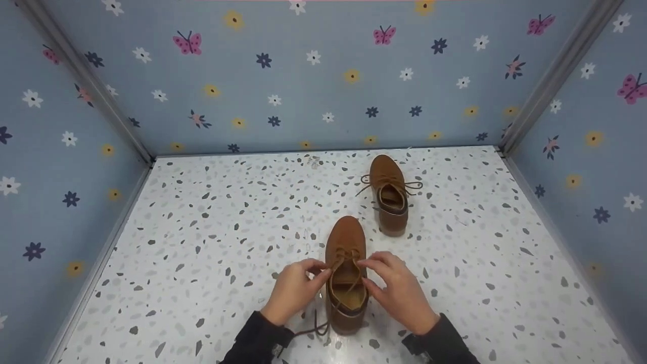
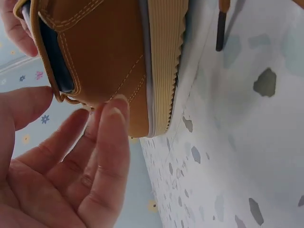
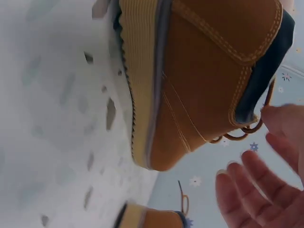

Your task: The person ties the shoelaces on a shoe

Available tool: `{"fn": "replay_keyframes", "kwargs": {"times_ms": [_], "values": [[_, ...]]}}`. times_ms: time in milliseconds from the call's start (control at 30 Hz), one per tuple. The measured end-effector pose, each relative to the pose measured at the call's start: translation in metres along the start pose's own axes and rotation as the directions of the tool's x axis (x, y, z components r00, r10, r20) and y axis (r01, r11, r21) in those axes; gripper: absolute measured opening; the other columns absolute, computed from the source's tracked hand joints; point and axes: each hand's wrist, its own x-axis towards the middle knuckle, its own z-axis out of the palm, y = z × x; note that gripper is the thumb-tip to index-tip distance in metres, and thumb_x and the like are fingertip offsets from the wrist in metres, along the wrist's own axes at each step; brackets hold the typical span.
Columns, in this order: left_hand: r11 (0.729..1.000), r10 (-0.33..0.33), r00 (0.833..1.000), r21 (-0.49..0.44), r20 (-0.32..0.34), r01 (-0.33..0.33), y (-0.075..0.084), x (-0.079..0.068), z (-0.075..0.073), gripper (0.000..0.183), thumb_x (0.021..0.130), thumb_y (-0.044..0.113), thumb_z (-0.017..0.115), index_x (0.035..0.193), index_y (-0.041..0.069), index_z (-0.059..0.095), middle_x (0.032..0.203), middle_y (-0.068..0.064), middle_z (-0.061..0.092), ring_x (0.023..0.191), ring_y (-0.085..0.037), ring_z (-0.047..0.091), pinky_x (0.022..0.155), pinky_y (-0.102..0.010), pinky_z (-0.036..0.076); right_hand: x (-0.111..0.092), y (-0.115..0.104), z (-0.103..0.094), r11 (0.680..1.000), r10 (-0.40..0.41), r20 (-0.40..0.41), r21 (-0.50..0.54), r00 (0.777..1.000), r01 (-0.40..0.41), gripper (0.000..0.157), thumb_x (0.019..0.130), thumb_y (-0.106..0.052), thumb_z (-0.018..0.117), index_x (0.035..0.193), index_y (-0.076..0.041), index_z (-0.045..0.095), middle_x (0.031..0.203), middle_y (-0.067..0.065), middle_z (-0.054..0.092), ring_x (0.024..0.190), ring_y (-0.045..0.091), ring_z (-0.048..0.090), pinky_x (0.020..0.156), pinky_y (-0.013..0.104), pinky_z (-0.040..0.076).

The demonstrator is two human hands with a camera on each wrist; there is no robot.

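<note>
In the head view a brown lace-up shoe point(image 1: 345, 236) stands on the floor, toe pointing away. At its left side is my left hand point(image 1: 295, 285), thumb and fingertips right at the edge of the opening near the eyelets. My right hand point(image 1: 399, 290) is opposite, with space between its index finger and thumb at the right edge. A brown shoelace point(image 3: 272, 90) runs from the eyelets past my right thumb in the right wrist view; I cannot tell if it is pinched. One dark-tipped lace end point(image 2: 221, 28) hangs beside the shoe in the left wrist view.
The second brown shoe point(image 1: 387, 169) stands ahead and to the right, its laces spread to both sides. Blue flowered panels point(image 1: 323, 86) with grey corner posts point(image 1: 96, 86) enclose the speckled white floor point(image 1: 217, 237) at the back, left and right.
</note>
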Motion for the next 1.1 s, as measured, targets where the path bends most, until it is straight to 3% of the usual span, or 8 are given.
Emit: {"fn": "replay_keyframes", "kwargs": {"times_ms": [167,367,467,633,800,933,1000,1100], "values": [[0.999,0.009,0.999,-0.041,0.034,-0.007,-0.002,0.001,-0.002,0.005,0.09,0.013,0.07,0.092,0.01,0.072,0.085,0.005,0.069,0.071,-0.01,0.061,0.064,-0.025,0.051,0.007,-0.004,0.0,0.983,-0.137,0.065,-0.114,0.988,0.143,0.033,0.077,-0.003,0.081,0.107,-0.016,0.073,0.093,-0.003,0.052,0.084,0.013,0.051,0.068,0.028,0.049],[0.997,0.006,0.998,-0.078,0.059,-0.001,-0.002,0.002,-0.003,0.009,0.083,0.002,0.067,0.088,0.009,0.066,0.082,0.004,0.064,0.073,-0.013,0.061,0.065,-0.026,0.052,0.01,-0.006,-0.001,0.972,-0.163,0.143,-0.144,0.976,0.183,0.017,0.076,-0.004,0.073,0.087,-0.016,0.071,0.082,-0.006,0.05,0.071,0.012,0.049,0.06,0.027,0.044],[0.997,-0.002,0.998,-0.076,0.06,0.006,-0.001,0.004,-0.006,0.009,0.082,0.002,0.065,0.087,0.01,0.064,0.081,0.003,0.063,0.074,-0.011,0.06,0.066,-0.026,0.051,0.009,-0.004,-0.006,0.985,-0.124,0.141,-0.102,0.982,0.139,0.016,0.073,-0.003,0.07,0.079,-0.017,0.066,0.077,-0.009,0.053,0.067,0.009,0.051,0.059,0.026,0.046],[0.992,-0.033,0.992,-0.121,0.119,0.047,-0.001,0.008,-0.016,0.004,0.09,0.01,0.067,0.092,0.009,0.07,0.077,0.004,0.066,0.071,-0.013,0.063,0.063,-0.027,0.05,0.011,0.003,-0.017,0.998,-0.009,0.133,0.056,0.991,0.001,0.014,0.078,-0.001,0.067,0.082,-0.012,0.074,0.079,-0.008,0.067,0.072,0.006,0.063,0.066,0.027,0.054],[0.99,-0.023,0.989,-0.137,0.147,0.044,0.0,0.013,-0.027,0.011,0.094,0.022,0.07,0.092,0.012,0.074,0.069,0.005,0.065,0.064,-0.014,0.062,0.058,-0.027,0.048,0.016,0.014,-0.026,0.963,0.188,0.121,0.172,0.975,-0.207,0.004,0.09,-0.011,0.073,0.094,-0.011,0.075,0.077,-0.007,0.069,0.067,0.006,0.064,0.062,0.026,0.053],[0.994,-0.03,0.986,-0.095,0.164,0.046,0.002,0.017,-0.043,0.014,0.094,0.025,0.07,0.089,0.012,0.075,0.064,0.004,0.061,0.058,-0.014,0.059,0.051,-0.026,0.044,0.02,0.022,-0.04,0.933,0.291,0.2,0.157,0.936,-0.324,0.019,0.092,-0.003,0.069,0.11,-0.005,0.07,0.077,0.0,0.069,0.066,0.012,0.064,0.06,0.027,0.051],[0.997,-0.043,0.983,-0.061,0.181,0.054,0.003,0.018,-0.053,0.014,0.093,0.025,0.071,0.087,0.013,0.075,0.063,0.004,0.061,0.055,-0.014,0.057,0.049,-0.025,0.043,0.022,0.025,-0.048,0.937,0.304,0.23,0.105,0.924,-0.334,0.02,0.093,-0.001,0.067,0.112,-0.004,0.07,0.078,0.0,0.067,0.066,0.011,0.063,0.062,0.027,0.051],[0.999,-0.033,0.983,0.007,0.183,0.032,0.003,0.019,-0.068,0.014,0.092,0.026,0.072,0.083,0.015,0.074,0.065,0.005,0.06,0.054,-0.011,0.053,0.05,-0.025,0.042,0.027,0.029,-0.061,0.952,0.283,0.244,0.046,0.928,-0.303,0.018,0.094,0.003,0.063,0.108,-0.004,0.073,0.083,-0.002,0.065,0.069,0.008,0.06,0.066,0.029,0.051]]}}
